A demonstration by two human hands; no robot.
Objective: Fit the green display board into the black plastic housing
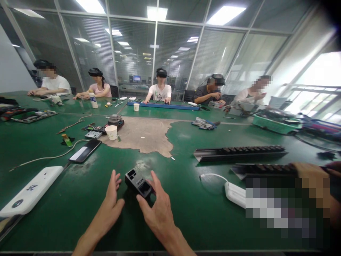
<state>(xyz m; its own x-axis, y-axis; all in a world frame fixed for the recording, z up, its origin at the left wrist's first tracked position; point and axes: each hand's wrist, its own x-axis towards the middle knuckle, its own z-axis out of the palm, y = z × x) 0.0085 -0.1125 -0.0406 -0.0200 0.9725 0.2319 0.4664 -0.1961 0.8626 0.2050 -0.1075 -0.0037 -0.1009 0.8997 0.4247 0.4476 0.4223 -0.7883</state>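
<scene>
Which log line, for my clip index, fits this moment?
right hand: around near end of black device; left hand: open beside device; surface: green table

A white box [36, 188] lies lower left, a phone [86, 150] near its upper end. A cup [112, 133] stands left of centre. Gloves [203, 123] (rather crumpled) lie right of centre, a basket [269, 126] farther right.

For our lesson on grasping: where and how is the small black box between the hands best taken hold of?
Probably grip the small black box across its long sides, right hand coming from the near right: it is oblong, its near end faces that hand, whose thumb and fingers flank it.
</scene>
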